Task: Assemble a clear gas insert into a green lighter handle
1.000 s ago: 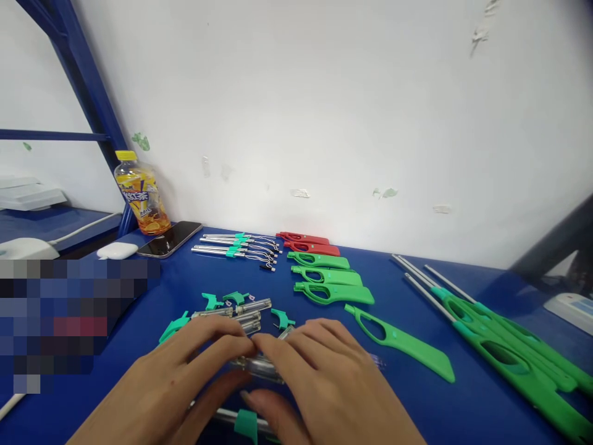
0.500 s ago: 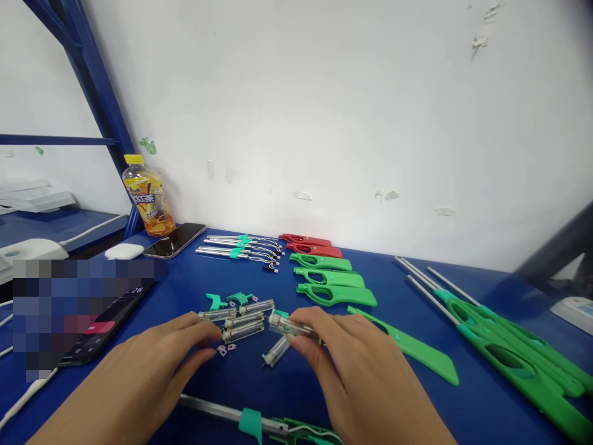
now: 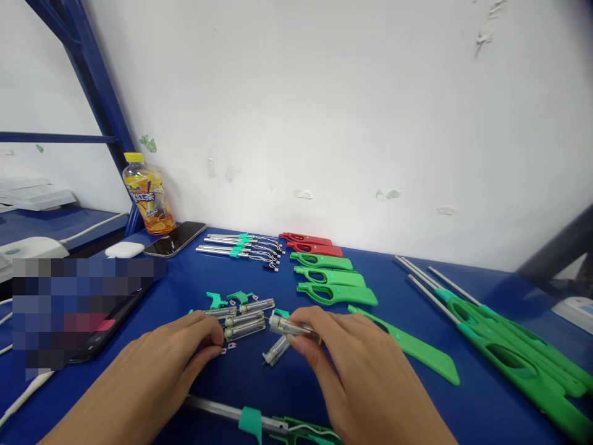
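My right hand point(image 3: 361, 377) pinches a clear lighter gas tube point(image 3: 291, 327) between thumb and fingers, holding it level just above the blue table point(image 3: 287, 284). My left hand point(image 3: 152, 377) rests low on the table with its fingertips pinched at a tiny pale piece point(image 3: 225, 350) beside a row of clear tubes point(image 3: 243, 321). Another clear tube point(image 3: 277, 350) lies loose between the hands. Teal trigger pieces point(image 3: 227, 300) lie just beyond the tubes. A metal rod with a teal collar and wires point(image 3: 259, 423) lies near the front edge under my wrists.
Green shells point(image 3: 331, 278) and red shells point(image 3: 310, 243) lie in a row mid-table, one green half point(image 3: 407, 346) to the right. Assembled green lighters point(image 3: 514, 346) lie at far right. Rod assemblies point(image 3: 241, 247), a phone point(image 3: 173, 239), an earbud case point(image 3: 124, 250) and a drink bottle point(image 3: 147, 194) stand behind.
My hands came apart from a joint grip. The right hand lifted a clear tube clear of the pile, and the left hand moved to the small pieces by the tube row.
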Demonstrator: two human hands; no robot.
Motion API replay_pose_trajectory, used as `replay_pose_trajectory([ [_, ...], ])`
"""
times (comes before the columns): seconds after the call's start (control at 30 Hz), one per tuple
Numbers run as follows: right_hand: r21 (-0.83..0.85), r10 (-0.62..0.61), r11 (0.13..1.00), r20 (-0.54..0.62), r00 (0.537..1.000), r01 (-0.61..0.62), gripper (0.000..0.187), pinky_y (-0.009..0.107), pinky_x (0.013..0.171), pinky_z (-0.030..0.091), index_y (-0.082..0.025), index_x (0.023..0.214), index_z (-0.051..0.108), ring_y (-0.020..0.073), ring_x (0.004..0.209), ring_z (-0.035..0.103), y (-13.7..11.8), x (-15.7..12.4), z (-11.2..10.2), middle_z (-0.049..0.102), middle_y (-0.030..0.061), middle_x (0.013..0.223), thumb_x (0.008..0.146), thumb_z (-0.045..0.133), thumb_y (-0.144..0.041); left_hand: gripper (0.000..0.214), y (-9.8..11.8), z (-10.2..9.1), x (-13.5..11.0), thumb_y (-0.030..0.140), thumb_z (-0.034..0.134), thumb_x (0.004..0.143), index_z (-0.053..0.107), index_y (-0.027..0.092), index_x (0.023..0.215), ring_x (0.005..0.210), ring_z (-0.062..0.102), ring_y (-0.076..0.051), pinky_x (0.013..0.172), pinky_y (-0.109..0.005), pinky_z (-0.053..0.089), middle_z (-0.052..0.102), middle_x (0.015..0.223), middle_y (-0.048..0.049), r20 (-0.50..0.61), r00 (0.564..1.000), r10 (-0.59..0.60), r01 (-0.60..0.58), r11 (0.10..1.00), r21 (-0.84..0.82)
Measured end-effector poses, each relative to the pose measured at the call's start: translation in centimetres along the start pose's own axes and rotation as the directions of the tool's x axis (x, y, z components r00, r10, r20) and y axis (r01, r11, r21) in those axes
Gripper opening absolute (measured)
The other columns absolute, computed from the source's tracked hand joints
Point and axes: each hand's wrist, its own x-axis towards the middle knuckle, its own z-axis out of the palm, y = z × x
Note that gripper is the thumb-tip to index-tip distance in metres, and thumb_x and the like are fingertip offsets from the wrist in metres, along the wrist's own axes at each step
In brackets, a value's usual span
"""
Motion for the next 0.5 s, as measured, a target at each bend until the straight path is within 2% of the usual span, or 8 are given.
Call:
replay_pose_trajectory([
  [0.17,-0.02,-0.001,1.0,-0.002,1.0,0.001,0.016,0.037,0.077,0.059,-0.034,0.13,0.071,0.0235,0.087,0.089,0.0,-0.1,0.0,0.093,-0.0081,0.114,0.119,0.068,-0.023,0.032,-0.2,-0.3,0.1,0.05,0.059,0.098,0.084,0.036,0.085,0.07,0.086,-0.024,0.065,-0.029,0.059,0.088,0.084,0.0017,-0.067,0.997,0.038,-0.04,0.999,-0.029],
  [0.23,-0.025,-0.001,1.0,0.005,1.0,0.001,0.016,0.036,0.076,0.057,-0.033,0.128,0.071,0.0231,0.085,0.088,-0.1,-0.1,0.0,0.093,-0.0075,0.112,0.118,0.068,-0.022,0.029,-0.4,-0.1,-0.1,0.051,0.064,0.1,0.088,0.037,0.095,0.074,0.087,-0.022,0.063,-0.025,0.059,0.09,0.087,0.0034,-0.175,0.982,0.067,-0.079,0.995,-0.067],
  [0.3,-0.022,-0.008,1.0,0.017,1.0,0.008,0.016,0.036,0.076,0.056,-0.032,0.127,0.071,0.0237,0.087,0.088,-0.2,-0.1,0.0,0.093,-0.0057,0.111,0.118,0.065,-0.021,0.025,-0.4,0.3,-0.4,0.054,0.07,0.104,0.09,0.039,0.106,0.081,0.086,-0.02,0.068,-0.021,0.06,0.091,0.094,0.0052,-0.308,0.948,0.082,-0.124,0.985,-0.119],
  [0.37,-0.002,-0.02,1.0,0.033,0.999,0.02,0.018,0.036,0.074,0.054,-0.031,0.126,0.07,0.0243,0.084,0.087,-0.4,-0.1,0.0,0.092,-0.0054,0.103,0.118,0.06,-0.019,0.026,-0.2,0.4,-1.0,0.061,0.074,0.107,0.089,0.04,0.107,0.076,0.081,-0.017,0.068,-0.018,0.059,0.089,0.093,0.0072,-0.402,0.914,0.053,-0.132,0.976,-0.171],
  [0.5,0.086,-0.046,0.995,0.057,0.997,0.041,0.022,0.034,0.073,0.051,-0.032,0.124,0.069,0.0223,0.075,0.082,-0.9,0.2,-0.1,0.088,-0.0109,0.088,0.115,0.061,-0.014,0.034,0.9,0.2,-1.8,0.072,0.081,0.104,0.089,0.04,0.104,0.057,0.069,-0.012,0.057,-0.013,0.055,0.077,0.066,0.01,-0.411,0.908,-0.087,-0.058,0.943,-0.327],
])
